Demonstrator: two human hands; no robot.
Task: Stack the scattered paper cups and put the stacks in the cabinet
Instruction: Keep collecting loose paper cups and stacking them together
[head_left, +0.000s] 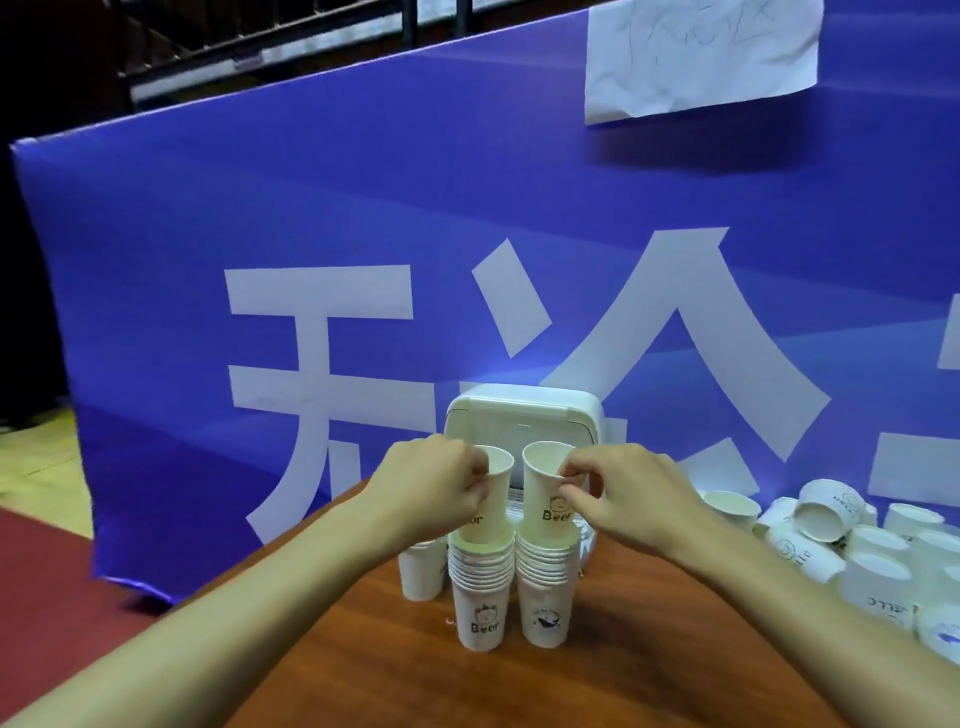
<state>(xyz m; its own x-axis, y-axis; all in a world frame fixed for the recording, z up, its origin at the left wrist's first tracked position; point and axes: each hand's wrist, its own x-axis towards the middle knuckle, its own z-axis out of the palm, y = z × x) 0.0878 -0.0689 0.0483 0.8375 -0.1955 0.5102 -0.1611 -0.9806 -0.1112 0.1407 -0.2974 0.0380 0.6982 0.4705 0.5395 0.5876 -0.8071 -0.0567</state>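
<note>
The left hand (436, 488) pinches the rim of the left top cup (496, 519), seated in the left stack (478, 587). The right hand (623, 493) pinches the right top cup (543, 499) in the right stack (545, 582). Both stacks stand upright, almost touching, on the tabletop (519, 686). A single cup (420, 571) stands just left, and the white cabinet (524, 421) just behind. Loose cups (831, 530) crowd the right side. Bare wood lies open on the near side between the forearms. The tabletop's left edge slants off beyond the single cup, and a blue banner (363, 234) walls the far side.

White cups (479, 618), black bear print; blue banner (363, 208); brown wood table (597, 670).
</note>
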